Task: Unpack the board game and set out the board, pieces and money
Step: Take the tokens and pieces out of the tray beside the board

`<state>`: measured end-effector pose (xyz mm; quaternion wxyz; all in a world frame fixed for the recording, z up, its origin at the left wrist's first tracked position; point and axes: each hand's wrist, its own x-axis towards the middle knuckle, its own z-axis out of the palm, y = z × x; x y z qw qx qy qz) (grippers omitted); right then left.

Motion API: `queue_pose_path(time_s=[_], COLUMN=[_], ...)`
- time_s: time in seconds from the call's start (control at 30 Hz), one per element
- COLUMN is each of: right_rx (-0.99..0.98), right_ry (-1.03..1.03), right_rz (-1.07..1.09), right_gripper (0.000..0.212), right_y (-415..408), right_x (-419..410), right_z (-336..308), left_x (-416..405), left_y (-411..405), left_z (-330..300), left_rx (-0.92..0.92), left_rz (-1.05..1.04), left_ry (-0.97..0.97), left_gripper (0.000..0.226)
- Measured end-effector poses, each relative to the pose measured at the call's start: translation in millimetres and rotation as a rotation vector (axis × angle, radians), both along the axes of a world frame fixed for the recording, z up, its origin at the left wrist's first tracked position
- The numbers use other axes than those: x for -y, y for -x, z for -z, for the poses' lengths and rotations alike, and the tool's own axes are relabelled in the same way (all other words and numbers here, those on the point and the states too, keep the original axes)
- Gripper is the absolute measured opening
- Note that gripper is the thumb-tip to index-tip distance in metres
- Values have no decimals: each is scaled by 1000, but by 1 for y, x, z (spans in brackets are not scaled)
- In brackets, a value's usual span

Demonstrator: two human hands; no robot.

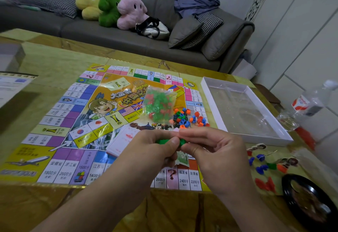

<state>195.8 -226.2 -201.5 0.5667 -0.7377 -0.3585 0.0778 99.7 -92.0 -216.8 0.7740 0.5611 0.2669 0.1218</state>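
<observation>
The paper game board point(60, 114) lies unfolded on the table. On it rest a clear bag of green and red pieces point(158, 103), a loose heap of small coloured houses point(188, 117), a wrapped pack of cards point(120, 141) and some green paper money point(182, 158). My left hand point(151, 147) and my right hand point(214, 151) meet above the board's near edge, and both pinch a small green plastic piece point(164, 141). To the right lie loose pawn stands and cardboard character figures point(265, 160).
The open white box tray point(256, 136) with a clear insert sits right of the board. A plastic bottle point(311, 102) and a black dish point(309, 200) stand at the right edge. A document point(11, 87) lies far left. A grey sofa with plush toys point(109, 7) is behind.
</observation>
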Motion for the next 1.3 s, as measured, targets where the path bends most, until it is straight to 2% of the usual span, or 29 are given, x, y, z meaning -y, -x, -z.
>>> queue_pose_path(time_s=[0.13, 0.2, 0.33, 0.5, 0.63, 0.73, 0.8, 0.87, 1.03, 1.3], right_rx=[132, 144, -18, -18, -56, -72, 7, 146, 317, 390], right_ry=[46, 41, 30, 32, 130, 186, 266, 404, 675, 854], right_rz=[21, 16, -65, -93, -192, -26, 143, 205, 122, 55], right_gripper=[39, 40, 37, 36, 38, 28, 20, 22, 31, 25], right_y=[6, 5, -7, -12, -18, -40, -68, -95, -130, -136], right_x=[2, 2, 3, 7, 6, -5, -24, -47, -91, -107], right_z=[4, 4, 0, -3, -5, -4, 3, 13, 30, 26], left_x=[0, -1, -6, -11, -11, -15, -18, -21, -30, -37], left_y=[1, 1, 2, 3, 3, 1, -1, -1, -2, -4], left_z=[2, 1, -7, -19, -12, -9, -8, -8, -10, -13], left_rx=[-78, -91, -49, 24, 1, -36, -58, -64, -51, -38], left_rz=[37, 53, 139, 190, 133, -5, -81, -123, -173, -167], left_ry=[-195, -221, -81, 151, 159, 95, 65, 60, 115, 131], left_gripper=[13, 13, 15, 21, 18, 7, 10, 10, 9, 5])
